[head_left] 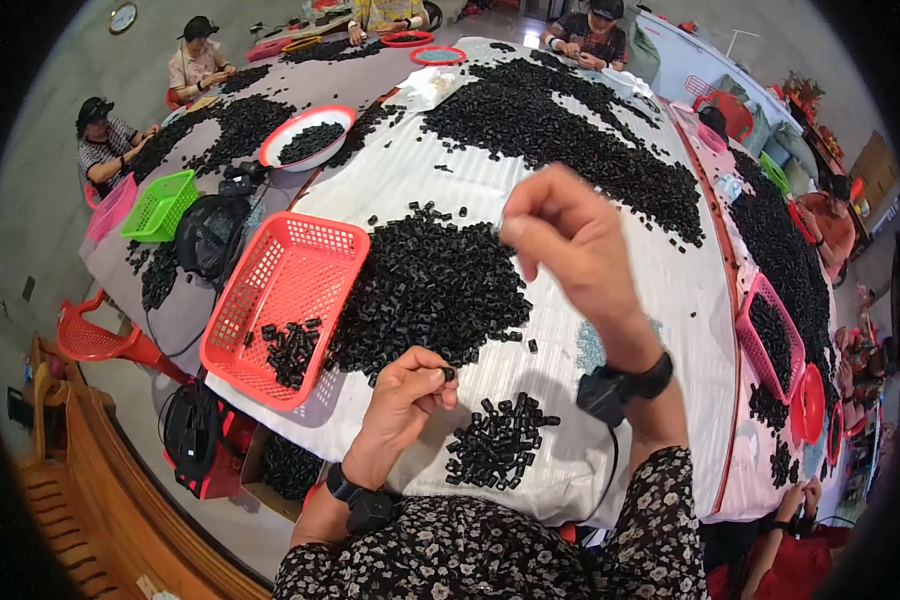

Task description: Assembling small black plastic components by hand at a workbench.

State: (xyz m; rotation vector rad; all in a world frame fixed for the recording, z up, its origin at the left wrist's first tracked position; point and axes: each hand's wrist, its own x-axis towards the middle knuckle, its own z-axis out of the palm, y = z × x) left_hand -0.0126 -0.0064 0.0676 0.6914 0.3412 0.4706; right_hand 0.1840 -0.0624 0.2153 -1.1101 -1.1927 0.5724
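My left hand (405, 405) pinches a small black plastic piece (448, 374) between thumb and fingertips, low over the white cloth. Raised over the cloth, my right hand (565, 235) has thumb and forefinger pressed together; whatever they hold is too small to make out. A large heap of black pieces (430, 285) lies beyond my left hand, and a smaller pile of them (500, 440) is close to my body. Tiny clear bits (590, 345) lie partly hidden by my right forearm. Left of the heap stands a red basket (315, 235) with some black pieces in it.
A long spread of black pieces (570, 130) covers the far cloth (390, 185). On the left are a white, red-rimmed basin (335, 160) and a green basket (160, 205). A pink basket (770, 335) stands at right. Several people sit working around the tables.
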